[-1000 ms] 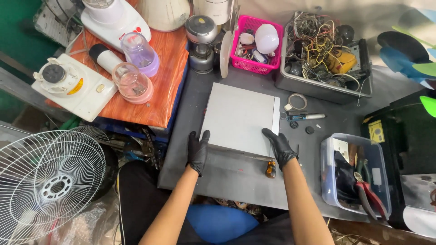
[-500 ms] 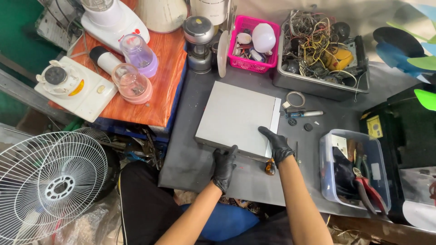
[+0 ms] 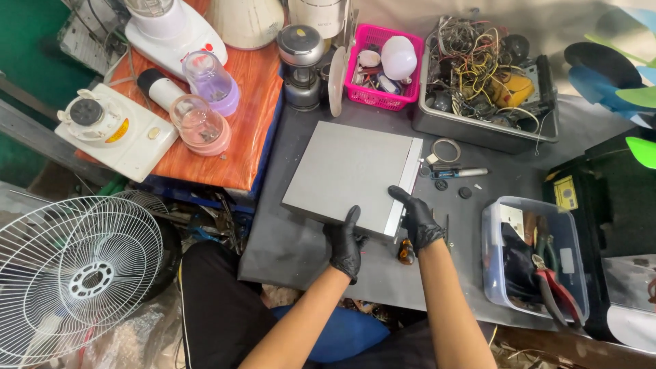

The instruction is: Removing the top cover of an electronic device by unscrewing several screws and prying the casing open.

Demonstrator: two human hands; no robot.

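- Left hand (image 3: 346, 244): fingers hidden under the near edge of the grey flat casing (image 3: 348, 178).
- White fan guard (image 3: 75, 273): cut off by the left edge.
- Wire tangle in the metal tray (image 3: 485, 130): individual parts too small to tell.

Matt grey metal box (image 3: 348, 174) on a dull dark tabletop (image 3: 287, 246); glossy black rubbery gloves.

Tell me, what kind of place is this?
Probably a small appliance repair bench. A metal tray of tangled wires and parts, a clear tub of pliers, blender bases and jars and a bare fan grille surround the gloved hands.
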